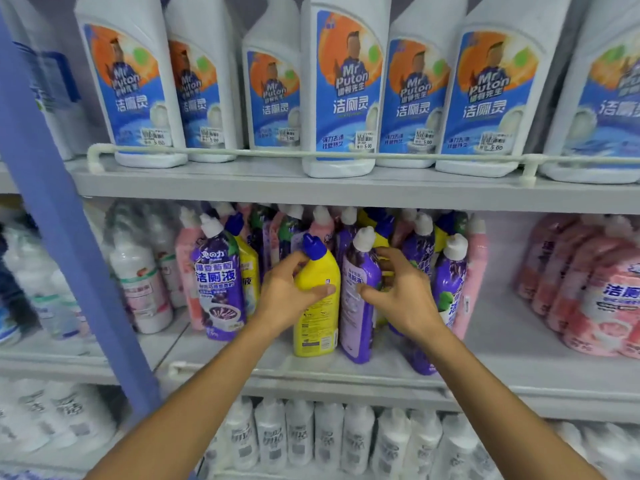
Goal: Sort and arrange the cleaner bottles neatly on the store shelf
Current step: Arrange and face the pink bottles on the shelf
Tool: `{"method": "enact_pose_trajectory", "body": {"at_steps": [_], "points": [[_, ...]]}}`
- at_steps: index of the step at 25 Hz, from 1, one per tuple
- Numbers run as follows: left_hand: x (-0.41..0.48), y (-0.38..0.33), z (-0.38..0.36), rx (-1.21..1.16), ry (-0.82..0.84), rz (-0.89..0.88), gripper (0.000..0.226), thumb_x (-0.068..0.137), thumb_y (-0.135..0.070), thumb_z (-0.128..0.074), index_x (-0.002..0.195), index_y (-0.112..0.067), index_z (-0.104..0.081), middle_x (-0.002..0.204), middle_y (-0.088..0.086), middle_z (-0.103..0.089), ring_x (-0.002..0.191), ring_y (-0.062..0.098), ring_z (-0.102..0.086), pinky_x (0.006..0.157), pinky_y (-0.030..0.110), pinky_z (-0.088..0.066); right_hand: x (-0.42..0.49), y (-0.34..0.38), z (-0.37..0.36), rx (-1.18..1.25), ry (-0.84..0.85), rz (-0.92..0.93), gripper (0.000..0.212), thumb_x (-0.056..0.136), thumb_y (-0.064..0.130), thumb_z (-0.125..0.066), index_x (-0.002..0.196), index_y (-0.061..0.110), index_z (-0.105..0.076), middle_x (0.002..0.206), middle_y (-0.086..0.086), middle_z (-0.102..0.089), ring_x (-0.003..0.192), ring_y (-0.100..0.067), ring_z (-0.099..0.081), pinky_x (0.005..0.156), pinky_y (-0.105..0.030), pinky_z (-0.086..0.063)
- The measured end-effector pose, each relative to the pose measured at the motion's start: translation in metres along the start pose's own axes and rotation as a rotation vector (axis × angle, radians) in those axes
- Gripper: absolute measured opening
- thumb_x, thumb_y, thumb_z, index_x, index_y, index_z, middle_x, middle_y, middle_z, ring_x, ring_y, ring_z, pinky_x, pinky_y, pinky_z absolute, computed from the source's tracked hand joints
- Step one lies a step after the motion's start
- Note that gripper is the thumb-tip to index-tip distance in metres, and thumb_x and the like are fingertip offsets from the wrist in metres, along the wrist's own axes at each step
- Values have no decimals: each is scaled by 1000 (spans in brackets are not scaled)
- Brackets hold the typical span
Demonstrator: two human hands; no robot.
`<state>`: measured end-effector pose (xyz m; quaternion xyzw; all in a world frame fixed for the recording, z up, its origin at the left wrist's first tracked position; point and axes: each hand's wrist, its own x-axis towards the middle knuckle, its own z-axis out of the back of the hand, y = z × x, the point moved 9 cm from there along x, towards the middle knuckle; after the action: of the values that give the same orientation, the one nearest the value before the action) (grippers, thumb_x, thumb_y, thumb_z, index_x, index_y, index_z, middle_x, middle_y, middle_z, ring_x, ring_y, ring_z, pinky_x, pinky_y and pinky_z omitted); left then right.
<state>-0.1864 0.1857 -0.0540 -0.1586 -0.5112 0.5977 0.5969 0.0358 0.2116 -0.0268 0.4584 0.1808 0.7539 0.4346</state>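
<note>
Middle shelf [502, 344]: a mixed cluster of bent-neck cleaner bottles, colours jumbled.

Left hand [287, 296]: fingers and thumb curled round the shoulder of the yellow bottle [317, 327], which has a blue cap and stands upright at the shelf front.

Right hand [403, 296]: thumb across the front of the purple bottle [358, 317], white cap, with the fingers wrapped behind it. This bottle tilts slightly and touches the yellow one. The right fingers may also touch the bottle behind, but that part is hidden.

Handling (judgement): moulded plastic with stiff walls and glossy labels, probably slick. If full, they are fairly heavy. Best hold is the waist below the bent neck, not the cap. The bases are narrow and closely packed, so neighbours could topple when one is drawn out.

Pink bottles [595, 299] sit grouped well apart at the right.
</note>
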Motion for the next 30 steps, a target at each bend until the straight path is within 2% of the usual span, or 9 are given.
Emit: {"method": "enact_pose_trajectory", "body": {"at_steps": [3,7,11,15,19,22,24,26,30], "points": [[0,8,-6,14,130,3,64,62,-40,-89,120,-33,-63,101,-13,-74,94,10,-71,88,39,-58,-8,5,3,-34,-18,-32,67,77,22,-86,136,19,-56,93,14,-64,82,-12,-67,82,-26,-55],[-3,12,17,75,75,-11,56,68,-29,-91,117,-30,-64,97,-10,-75,88,15,-71,84,39,-58,-8,11,-11,1,14,-25,67,79,26,-86,138,23,-55,103,15,-68,95,-5,-67,81,-10,-49],[-7,27,62,278,-119,38,57,67,-39,-90,117,-26,-65,98,-1,-75,89,26,-69,80,39,-57,-5,14,-33,84,17,-42,64,80,25,-86,137,22,-57,102,28,-65,96,10,-63,79,-2,-45],[-12,34,80,330,-157,100,56,69,-41,-86,117,-23,-64,95,1,-76,90,31,-69,80,40,-57,2,24,-67,184,53,-54,58,83,22,-85,134,18,-58,109,21,-64,97,9,-63,76,-3,-47],[-18,41,86,273,-94,121,48,69,-39,-79,113,-25,-64,90,-5,-74,83,22,-70,76,37,-57,8,38,-100,207,5,-30,54,83,21,-84,132,14,-60,110,13,-66,91,3,-63,84,-9,-49],[-18,44,93,303,-153,140,44,74,-34,-85,111,-22,-64,87,-2,-73,79,24,-68,69,34,-52,17,39,-113,222,-26,-45,50,83,19,-84,127,11,-63,105,11,-67,86,13,-62,78,-1,-43],[-17,42,91,331,-208,143,48,72,-41,-84,111,-25,-62,86,0,-73,79,28,-69,69,39,-56,22,41,-122,216,-6,-71,53,84,22,-84,130,11,-62,109,6,-69,89,3,-63,80,-5,-45],[-22,39,88,329,-269,173,50,70,-45,-84,109,-23,-60,86,1,-74,79,29,-69,68,43,-57,25,42,-126,193,-7,-73,57,84,28,-84,133,12,-60,117,0,-71,98,-11,-65,88,-19,-51],[-33,46,87,207,-282,166,41,70,-36,-88,103,-25,-65,80,-8,-73,74,15,-70,70,39,-58,26,36,-125,234,-14,-112,58,80,26,-87,130,12,-61,104,6,-67,92,-13,-64,85,-23,-53]]}}
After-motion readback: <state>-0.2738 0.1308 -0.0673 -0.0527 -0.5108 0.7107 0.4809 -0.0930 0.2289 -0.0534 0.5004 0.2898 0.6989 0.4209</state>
